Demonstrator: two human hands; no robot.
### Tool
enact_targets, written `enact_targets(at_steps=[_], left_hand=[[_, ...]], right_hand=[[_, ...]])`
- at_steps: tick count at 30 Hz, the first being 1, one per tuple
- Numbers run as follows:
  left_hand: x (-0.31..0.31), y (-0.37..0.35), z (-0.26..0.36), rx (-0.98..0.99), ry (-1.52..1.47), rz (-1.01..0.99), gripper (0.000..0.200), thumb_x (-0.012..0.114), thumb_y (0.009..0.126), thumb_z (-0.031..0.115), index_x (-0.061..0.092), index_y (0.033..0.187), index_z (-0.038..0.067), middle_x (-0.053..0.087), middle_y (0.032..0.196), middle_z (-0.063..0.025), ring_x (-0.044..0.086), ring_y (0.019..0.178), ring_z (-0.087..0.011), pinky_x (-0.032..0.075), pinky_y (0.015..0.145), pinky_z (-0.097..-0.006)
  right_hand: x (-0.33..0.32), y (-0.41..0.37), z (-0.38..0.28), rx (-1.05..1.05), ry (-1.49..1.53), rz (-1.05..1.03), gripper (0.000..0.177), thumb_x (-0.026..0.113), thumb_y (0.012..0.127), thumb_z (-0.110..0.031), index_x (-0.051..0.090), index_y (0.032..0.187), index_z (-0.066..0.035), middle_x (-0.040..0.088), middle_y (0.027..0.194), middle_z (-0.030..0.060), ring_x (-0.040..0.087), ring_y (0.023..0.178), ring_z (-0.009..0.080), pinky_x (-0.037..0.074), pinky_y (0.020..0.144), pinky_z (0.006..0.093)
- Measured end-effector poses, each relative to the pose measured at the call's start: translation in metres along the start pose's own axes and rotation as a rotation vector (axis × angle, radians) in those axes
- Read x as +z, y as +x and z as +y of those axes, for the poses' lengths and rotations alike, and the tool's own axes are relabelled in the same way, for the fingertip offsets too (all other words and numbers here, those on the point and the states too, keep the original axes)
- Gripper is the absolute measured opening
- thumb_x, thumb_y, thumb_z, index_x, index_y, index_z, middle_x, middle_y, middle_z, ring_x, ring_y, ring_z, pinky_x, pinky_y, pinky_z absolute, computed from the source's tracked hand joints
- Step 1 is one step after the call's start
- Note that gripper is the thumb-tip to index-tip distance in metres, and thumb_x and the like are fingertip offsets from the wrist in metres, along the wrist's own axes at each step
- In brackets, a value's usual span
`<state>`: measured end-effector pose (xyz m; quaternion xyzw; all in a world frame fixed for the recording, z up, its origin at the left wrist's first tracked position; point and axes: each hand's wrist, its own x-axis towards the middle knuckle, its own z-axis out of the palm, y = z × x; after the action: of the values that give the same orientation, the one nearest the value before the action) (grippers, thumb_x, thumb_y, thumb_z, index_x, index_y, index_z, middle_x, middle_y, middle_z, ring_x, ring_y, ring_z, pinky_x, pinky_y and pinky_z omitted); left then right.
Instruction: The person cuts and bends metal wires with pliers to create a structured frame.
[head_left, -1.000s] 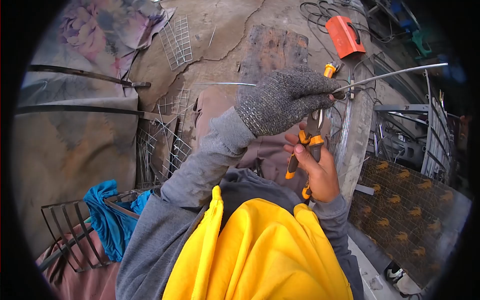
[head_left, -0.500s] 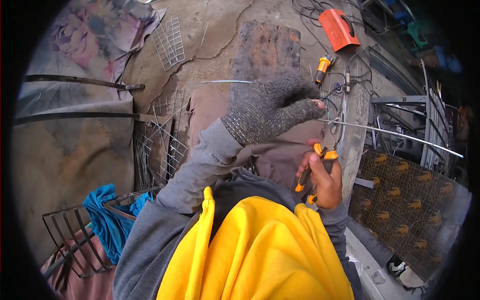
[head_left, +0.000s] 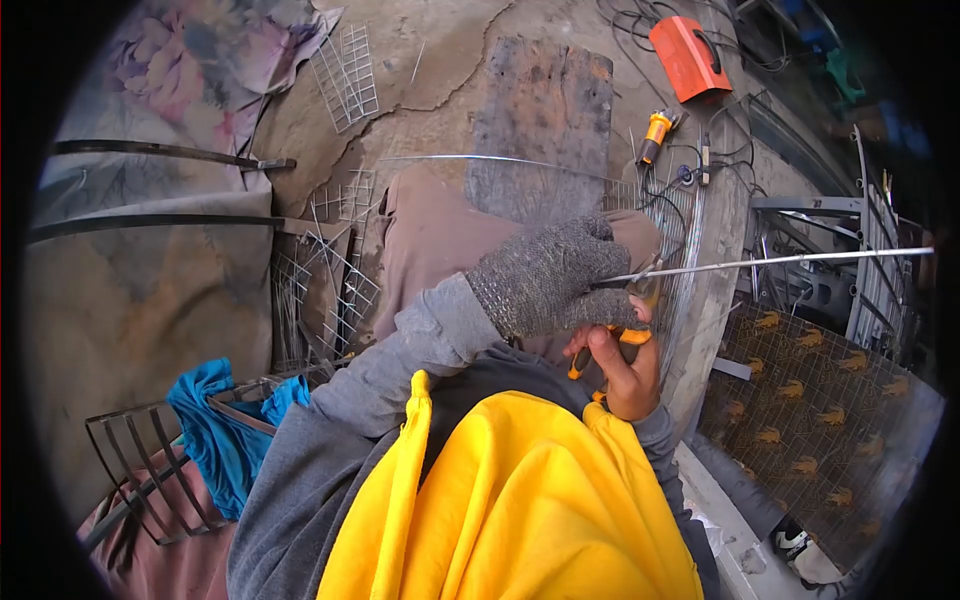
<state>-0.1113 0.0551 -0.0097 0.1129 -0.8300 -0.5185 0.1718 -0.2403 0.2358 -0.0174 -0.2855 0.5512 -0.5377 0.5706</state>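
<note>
In a dark grey knitted glove, my left hand point(head_left: 555, 280) is closed around a thin metal rod point(head_left: 800, 259), which sticks out far to the right. My bare right hand point(head_left: 627, 375) grips pliers point(head_left: 633, 337) with yellow-and-black handles, just below the gloved fingers. The plier jaws point up toward the rod close to the left thumb, partly hidden behind the glove. Beyond the hands, another thin rod point(head_left: 500, 158) stretches across the worn wooden board point(head_left: 545, 100).
Several thin rods point(head_left: 678, 270) lie along the right. Behind them are a yellow angle grinder point(head_left: 656, 138), cables and an orange case point(head_left: 690, 58). Pieces of wire mesh point(head_left: 345, 80) lie on the floor at left. A patterned dark panel point(head_left: 800, 400) and metal frame point(head_left: 860, 230) stand right.
My gloved left hand has come down and closer to the right hand, and the rod's right end has swung upward. The pliers have shifted slightly left and down.
</note>
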Motion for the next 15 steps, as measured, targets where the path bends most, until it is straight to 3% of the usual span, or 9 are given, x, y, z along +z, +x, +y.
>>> enact_targets(at_steps=[4,8,15], left_hand=[[-0.001,0.001,0.007,-0.173,-0.096,-0.039,0.034,0.063,0.096,0.039,0.067,0.095,0.005,0.061,0.088,-0.0189,0.060,0.088,-0.0409,0.047,0.077,-0.0460],[-0.008,0.000,0.009,-0.109,-0.059,-0.019,0.032,0.064,0.095,0.038,0.068,0.095,0.006,0.061,0.085,-0.0176,0.061,0.084,-0.0409,0.047,0.074,-0.0466],[-0.020,-0.010,0.003,-0.018,0.373,0.067,0.032,0.070,0.088,0.042,0.065,0.084,0.010,0.058,0.076,-0.0125,0.061,0.075,-0.0375,0.046,0.066,-0.0469]], right_hand=[[0.001,0.001,-0.002,0.027,0.016,0.013,0.039,0.062,0.101,-0.023,0.052,0.130,0.001,0.066,0.092,0.0092,0.065,0.086,0.0178,0.051,0.078,0.0310],[-0.003,0.000,-0.003,0.041,-0.003,-0.038,0.042,0.062,0.101,-0.024,0.050,0.130,0.003,0.066,0.094,0.0086,0.064,0.088,0.0178,0.051,0.079,0.0300],[0.004,0.000,-0.022,0.067,-0.024,-0.160,0.046,0.060,0.102,-0.024,0.048,0.134,0.006,0.067,0.099,0.0099,0.065,0.089,0.0179,0.052,0.082,0.0308]])
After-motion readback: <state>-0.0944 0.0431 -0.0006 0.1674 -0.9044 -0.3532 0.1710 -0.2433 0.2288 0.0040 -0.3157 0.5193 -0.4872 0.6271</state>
